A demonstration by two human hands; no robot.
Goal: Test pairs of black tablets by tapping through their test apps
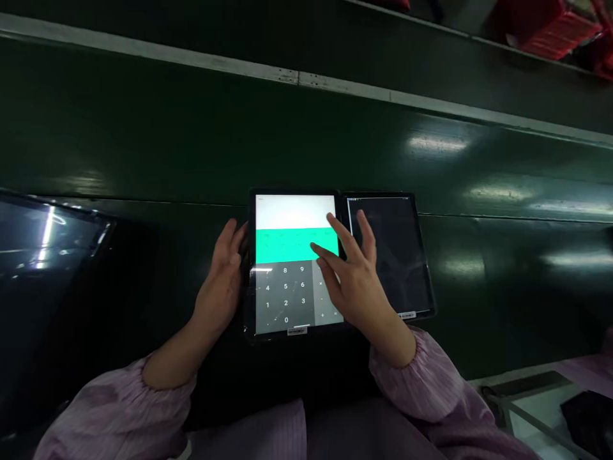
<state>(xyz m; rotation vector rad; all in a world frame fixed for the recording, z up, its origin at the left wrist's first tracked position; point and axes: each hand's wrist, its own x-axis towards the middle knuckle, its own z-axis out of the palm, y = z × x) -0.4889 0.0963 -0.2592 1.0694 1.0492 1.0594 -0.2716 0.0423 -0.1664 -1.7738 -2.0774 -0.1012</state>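
A black-framed tablet [282, 281] lies in front of me with its screen lit, showing a calculator with grey number keys and a green band under a white field. Along its left edge rests my left hand [223, 278], fingers stretched out beside the frame. My right hand [352, 271] is over the tablet's right half with fingers spread; one fingertip is at the green band, and whether it touches the glass I cannot tell. Partly behind that hand, a second tablet [395, 255] sits against the first one's right side, its screen dark. Both tablets carry a small white label at the bottom edge.
The tablets lie on a dark green bench [191, 140] crossed by a pale strip [230, 67]. At the left is a large dark glossy panel [38, 281]. Red bins [550, 29] stand at the upper right. A white container [541, 415] is at the lower right.
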